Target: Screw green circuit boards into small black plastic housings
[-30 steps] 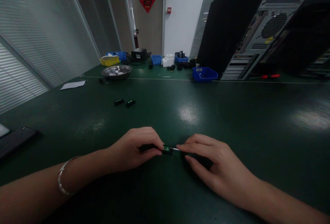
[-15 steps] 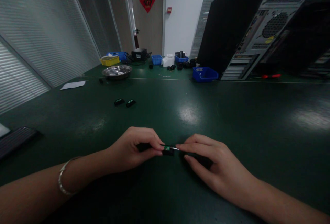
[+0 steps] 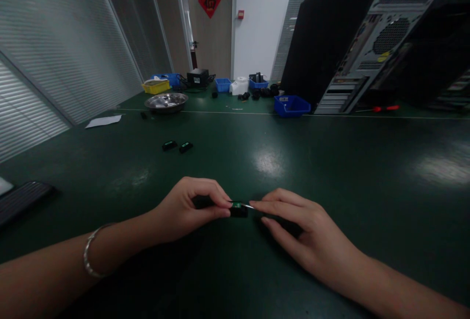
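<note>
Between thumb and fingers, my left hand (image 3: 196,206) pinches one end of a small black part with a green circuit board (image 3: 239,209), just above the table. My right hand (image 3: 303,223) is closed on a thin metal-tipped tool (image 3: 248,206). Its silver tip reaches to the right end of the board; the rest is hidden by my fingers, so its kind is unclear. Farther back, two similar black parts with green boards lie side by side, one on the left (image 3: 169,146) and one on the right (image 3: 186,147).
At the back stand a metal dish (image 3: 167,102), a yellow bin (image 3: 156,86), a blue bin (image 3: 292,106) and a white plastic piece (image 3: 239,86). A tall computer case (image 3: 362,55) rises at the right. The keyboard (image 3: 25,199) sits at the left edge, with paper (image 3: 103,121) beyond.
My left hand and the small black part have risen slightly. The tool's tip has moved a little up and left; otherwise the scene looks the same.
</note>
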Demonstrator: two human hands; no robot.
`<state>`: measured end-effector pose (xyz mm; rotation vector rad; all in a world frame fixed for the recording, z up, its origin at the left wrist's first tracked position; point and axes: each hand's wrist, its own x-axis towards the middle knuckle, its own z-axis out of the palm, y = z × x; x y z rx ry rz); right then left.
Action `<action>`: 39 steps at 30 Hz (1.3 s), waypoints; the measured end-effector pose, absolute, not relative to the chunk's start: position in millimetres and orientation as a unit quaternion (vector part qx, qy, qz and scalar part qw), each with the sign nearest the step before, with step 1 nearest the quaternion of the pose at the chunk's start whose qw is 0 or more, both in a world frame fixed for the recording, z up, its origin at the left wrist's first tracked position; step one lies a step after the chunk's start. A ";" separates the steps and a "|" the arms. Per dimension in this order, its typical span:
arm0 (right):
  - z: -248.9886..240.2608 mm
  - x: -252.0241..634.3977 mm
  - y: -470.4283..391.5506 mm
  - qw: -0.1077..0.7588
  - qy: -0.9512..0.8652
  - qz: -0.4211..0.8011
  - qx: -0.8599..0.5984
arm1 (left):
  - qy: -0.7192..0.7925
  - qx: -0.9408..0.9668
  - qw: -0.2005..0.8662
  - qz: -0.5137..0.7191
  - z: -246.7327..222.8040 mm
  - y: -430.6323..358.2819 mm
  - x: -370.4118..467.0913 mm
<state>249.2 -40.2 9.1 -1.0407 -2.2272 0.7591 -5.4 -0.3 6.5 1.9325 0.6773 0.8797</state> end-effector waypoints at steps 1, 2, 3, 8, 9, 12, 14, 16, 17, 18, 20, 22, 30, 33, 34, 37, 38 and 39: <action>8.9 249.3 -40.5 0.284 -0.830 0.281 -0.388 | 0.279 0.768 0.452 0.357 5.6 -0.2 -5.3; 8.8 249.5 -40.9 0.288 -0.830 0.278 -0.388 | 0.284 0.758 0.464 0.360 4.8 -0.2 -5.1; 8.7 249.8 -41.2 0.291 -0.830 0.275 -0.388 | 0.287 0.751 0.472 0.361 4.2 -0.3 -4.9; 10.0 250.0 -41.5 0.296 -0.828 0.276 -0.388 | 0.266 0.794 0.406 0.366 4.8 -1.7 -5.2; 10.5 249.8 -41.5 0.295 -0.827 0.276 -0.390 | 0.256 0.813 0.372 0.366 5.2 -2.2 -5.5; 11.1 249.3 -41.6 0.290 -0.830 0.272 -0.391 | 0.225 0.863 0.265 0.366 5.8 -3.9 -6.5; 10.8 249.3 -41.6 0.285 -0.833 0.270 -0.389 | 0.212 0.880 0.218 0.366 5.9 -5.1 -6.7; 10.3 249.6 -41.6 0.287 -0.834 0.267 -0.388 | 0.211 0.881 0.214 0.366 6.2 -6.0 -6.4; 10.0 249.8 -41.5 0.289 -0.834 0.267 -0.387 | 0.214 0.877 0.227 0.365 6.4 -6.2 -6.1; 9.7 249.9 -41.4 0.294 -0.833 0.266 -0.386 | 0.219 0.870 0.244 0.368 6.7 -6.2 -5.8; 9.4 250.1 -41.1 0.302 -0.831 0.267 -0.384 | 0.226 0.855 0.282 0.373 7.1 -5.8 -5.2; 9.3 250.1 -40.6 0.306 -0.829 0.268 -0.383 | 0.229 0.840 0.315 0.379 7.1 -5.1 -4.9; 8.0 249.4 -41.5 0.314 -0.830 0.262 -0.379 | 0.239 0.806 0.383 0.382 5.3 -5.1 -2.8; 8.5 248.8 -41.9 0.319 -0.830 0.260 -0.377 | 0.238 0.809 0.376 0.383 6.3 -5.6 -1.6; 8.9 248.6 -42.0 0.321 -0.829 0.260 -0.377 | 0.237 0.811 0.371 0.385 6.6 -5.7 -1.5; 10.4 249.1 -42.6 0.328 -0.823 0.265 -0.381 | 0.237 0.819 0.350 0.388 7.0 -4.8 -2.6; 10.8 249.4 -42.9 0.330 -0.820 0.267 -0.383 | 0.238 0.823 0.344 0.385 6.8 -4.1 -3.6; 11.2 249.8 -43.1 0.332 -0.817 0.271 -0.386 | 0.237 0.827 0.340 0.379 6.4 -3.0 -4.8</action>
